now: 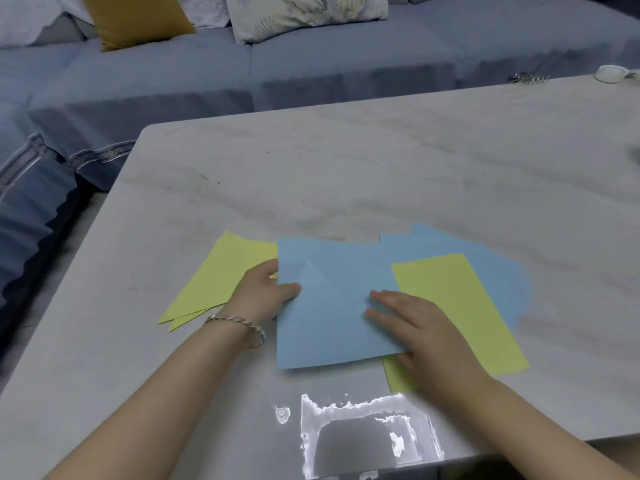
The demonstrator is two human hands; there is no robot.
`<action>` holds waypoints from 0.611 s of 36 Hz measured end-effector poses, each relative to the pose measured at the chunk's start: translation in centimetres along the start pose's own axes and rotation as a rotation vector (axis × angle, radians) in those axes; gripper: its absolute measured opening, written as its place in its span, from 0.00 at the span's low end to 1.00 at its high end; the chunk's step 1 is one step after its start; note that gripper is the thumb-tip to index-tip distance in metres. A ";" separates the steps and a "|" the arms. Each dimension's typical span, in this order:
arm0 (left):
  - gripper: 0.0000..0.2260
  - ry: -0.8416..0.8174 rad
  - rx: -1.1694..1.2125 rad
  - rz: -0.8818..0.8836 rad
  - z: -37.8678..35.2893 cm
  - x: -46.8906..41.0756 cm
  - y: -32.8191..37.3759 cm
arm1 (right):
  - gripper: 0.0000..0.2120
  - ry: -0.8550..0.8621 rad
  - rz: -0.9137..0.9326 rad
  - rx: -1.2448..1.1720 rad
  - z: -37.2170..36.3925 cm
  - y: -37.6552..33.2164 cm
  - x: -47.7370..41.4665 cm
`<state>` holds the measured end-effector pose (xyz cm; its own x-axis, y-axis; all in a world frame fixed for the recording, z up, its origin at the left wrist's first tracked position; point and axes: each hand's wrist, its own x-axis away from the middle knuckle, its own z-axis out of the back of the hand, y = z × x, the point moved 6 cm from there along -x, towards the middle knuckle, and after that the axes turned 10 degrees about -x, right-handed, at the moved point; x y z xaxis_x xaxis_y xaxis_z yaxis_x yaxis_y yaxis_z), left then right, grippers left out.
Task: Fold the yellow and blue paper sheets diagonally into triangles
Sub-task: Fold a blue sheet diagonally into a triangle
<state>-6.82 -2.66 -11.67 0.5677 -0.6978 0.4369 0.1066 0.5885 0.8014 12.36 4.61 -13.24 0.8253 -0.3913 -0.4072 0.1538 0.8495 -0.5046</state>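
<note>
A blue paper sheet (332,306) lies in front of me on the marble table (346,174). My left hand (263,292) grips its left edge, thumb on top and fingers underneath. My right hand (412,323) rests flat on the sheet's right part, fingers spread. To the left lie folded yellow triangles (214,282), partly under my left hand. On the right a flat yellow sheet (460,306) lies under my right hand, over more blue paper (498,268).
A blue sofa (311,64) with a mustard cushion (135,19) and patterned cushions stands behind the table. A hair clip (528,77) and a small white object (611,73) lie at the far right edge. Glare shines on the table's near edge (363,431).
</note>
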 end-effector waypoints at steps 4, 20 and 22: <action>0.11 -0.009 -0.014 0.097 1.9 -0.4 -1.7 | 0.13 -0.091 0.149 -0.083 0.6 -0.3 -0.3; 0.09 0.041 -0.300 -0.224 -0.4 -0.2 1.3 | 0.13 -0.036 -0.233 -0.578 0.8 -1.3 -2.6; 0.06 -0.048 -0.259 -0.292 -1.3 1.1 2.4 | 0.06 0.063 -0.344 -0.551 1.2 -0.6 -3.4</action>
<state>-4.90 -1.52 -9.84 0.4447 -0.8659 0.2291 0.4644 0.4416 0.7677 10.12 5.87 -10.65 0.7426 -0.6429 -0.1879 0.0891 0.3729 -0.9236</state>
